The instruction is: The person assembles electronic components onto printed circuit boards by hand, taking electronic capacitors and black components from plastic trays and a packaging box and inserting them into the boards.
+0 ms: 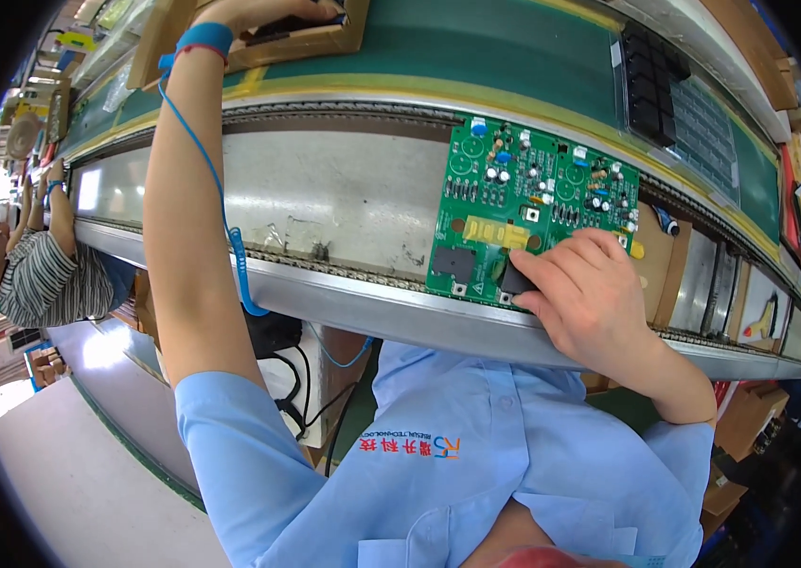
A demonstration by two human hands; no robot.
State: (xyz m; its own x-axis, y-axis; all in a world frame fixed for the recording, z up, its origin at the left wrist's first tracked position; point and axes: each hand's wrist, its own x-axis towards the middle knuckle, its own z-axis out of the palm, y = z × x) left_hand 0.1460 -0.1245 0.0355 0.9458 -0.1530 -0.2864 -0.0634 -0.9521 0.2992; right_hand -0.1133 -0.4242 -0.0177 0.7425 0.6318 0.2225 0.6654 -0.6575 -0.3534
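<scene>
The board [519, 210] is green, the blocks [454, 264] at its near edge black; wristband [204, 38] blue, shirt [561, 459] pale blue, co-worker's top [44, 279] striped.

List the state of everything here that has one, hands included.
Cardboard box: open.
Left hand: at the box's opening, grip unclear.
Circuit board: lying flat, populated with parts.
Right hand: fingers bent, at a black block on the board.
Blue wristband: worn on the left wrist.
Blue cord: attached to the wristband, partly coiled.

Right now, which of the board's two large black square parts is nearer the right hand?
The right black part, partly hidden by the right hand; the left black part lies uncovered.
</scene>
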